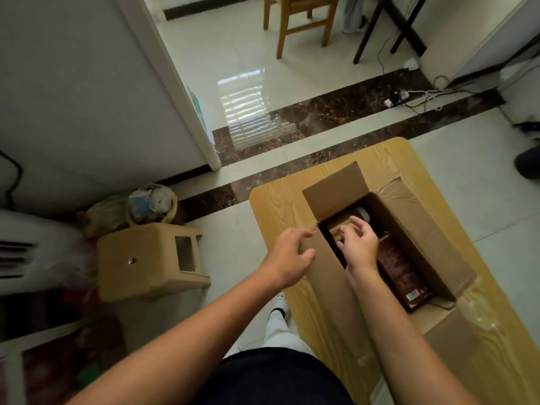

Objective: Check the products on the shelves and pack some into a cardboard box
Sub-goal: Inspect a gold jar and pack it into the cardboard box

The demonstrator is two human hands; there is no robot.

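Note:
An open cardboard box [420, 235] stands on a light wood-grain table [277, 206]. My left hand [289, 252] grips the box's near left wall at its top edge. Inside the box opening, my right hand [358, 244] has its fingers curled around a small tan item [339, 230], mostly hidden by the hand. A dark brown-red packet with a barcode [404, 276] lies flat on the box floor. A round dark item with a pale rim [361, 213] sits at the far end of the box.
A beige plastic stool [146, 258] stands left of the table, with a full yellow rubbish bag [152, 203] behind it. A doorway leads to a tiled room with a wooden chair [301, 21]. Cables and a power strip [400, 96] lie on the floor.

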